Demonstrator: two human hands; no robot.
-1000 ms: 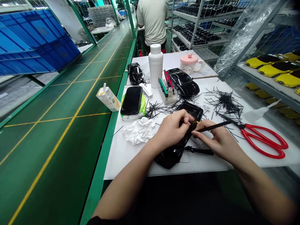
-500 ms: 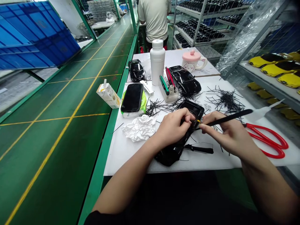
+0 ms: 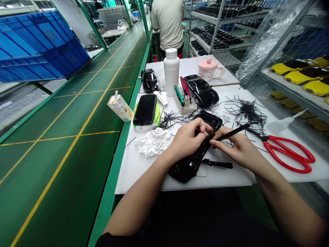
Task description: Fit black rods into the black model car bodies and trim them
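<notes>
A clear holder [image 3: 184, 104] on the bench [image 3: 144, 164] stands packed with red and green tools. My left hand [image 3: 189, 142] is clamped on the black car shell [image 3: 191, 164] lying at the bench's near edge, while my right hand [image 3: 240, 151] pinches a thin black tool [image 3: 232, 132] against it.

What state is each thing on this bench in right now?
Black car shell: upside down, gripped by left hand.
Thin black tool: pinched in right hand.
Red scissors: lying closed.
White bottle: upright, capped.
Pink mug: lidded.
Phone: screen dark.
</notes>
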